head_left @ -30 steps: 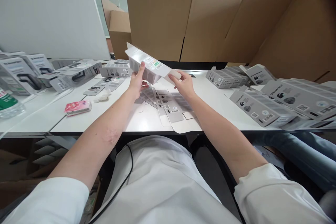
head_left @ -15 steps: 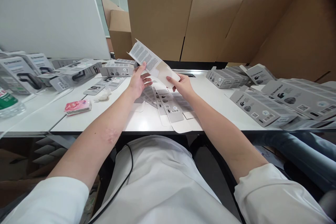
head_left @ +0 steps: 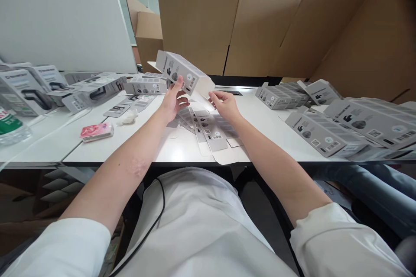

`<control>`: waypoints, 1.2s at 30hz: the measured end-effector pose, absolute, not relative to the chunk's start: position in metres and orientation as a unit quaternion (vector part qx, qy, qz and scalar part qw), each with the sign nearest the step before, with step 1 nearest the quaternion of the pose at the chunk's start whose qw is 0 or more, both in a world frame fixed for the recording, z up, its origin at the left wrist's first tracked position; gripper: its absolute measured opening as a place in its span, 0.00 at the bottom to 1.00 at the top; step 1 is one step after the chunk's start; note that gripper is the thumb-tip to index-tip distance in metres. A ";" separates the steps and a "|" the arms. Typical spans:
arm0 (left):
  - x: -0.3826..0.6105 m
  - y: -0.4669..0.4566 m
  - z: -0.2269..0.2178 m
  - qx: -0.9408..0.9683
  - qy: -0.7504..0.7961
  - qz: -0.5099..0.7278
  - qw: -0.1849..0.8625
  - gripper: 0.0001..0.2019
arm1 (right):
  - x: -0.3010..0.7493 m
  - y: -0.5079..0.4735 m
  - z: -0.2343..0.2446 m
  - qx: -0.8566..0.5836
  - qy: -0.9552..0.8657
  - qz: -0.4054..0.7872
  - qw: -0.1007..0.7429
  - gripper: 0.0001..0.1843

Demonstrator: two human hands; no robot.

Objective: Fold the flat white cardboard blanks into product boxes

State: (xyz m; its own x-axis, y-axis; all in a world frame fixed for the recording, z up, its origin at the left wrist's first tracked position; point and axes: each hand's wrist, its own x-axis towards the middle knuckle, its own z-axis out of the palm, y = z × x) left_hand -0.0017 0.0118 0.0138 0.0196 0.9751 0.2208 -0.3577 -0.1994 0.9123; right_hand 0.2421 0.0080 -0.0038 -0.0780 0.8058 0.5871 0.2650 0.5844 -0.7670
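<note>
A grey printed carton (head_left: 183, 73) is held up above the table, tilted, its near end open with white flaps showing. My left hand (head_left: 173, 100) grips its left side, thumb on the printed face and the other fingers underneath. At the near end, my right hand (head_left: 225, 103) pinches a white flap between thumb and fingers. Several flat, unfolded cartons (head_left: 209, 130) lie fanned on the white table below my hands.
Folded cartons (head_left: 316, 132) are piled on the right, more cartons (head_left: 27, 91) on the left. A pink tissue pack (head_left: 96, 132), crumpled plastic (head_left: 128, 117) and a bottle (head_left: 12, 127) lie left. Big cardboard boxes (head_left: 201, 17) stand behind. Someone's jeans-clad leg (head_left: 367, 190) shows at right.
The carton was flat with its text panel facing me; now it is squared out into a box shape, logo face showing. My right hand has shifted its hold to the near flap.
</note>
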 end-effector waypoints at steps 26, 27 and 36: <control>-0.007 0.008 0.022 0.437 0.272 0.617 0.596 0.37 | 0.237 -0.007 0.001 -0.330 -0.729 0.379 0.464 0.40; -0.007 0.008 0.022 0.437 0.272 0.614 0.598 0.36 | 0.237 -0.008 0.002 -0.338 -0.728 0.381 0.459 0.39; -0.005 -0.001 0.019 0.505 0.261 0.537 0.623 0.33 | 0.234 -0.011 0.005 -0.354 -0.727 0.376 0.452 0.40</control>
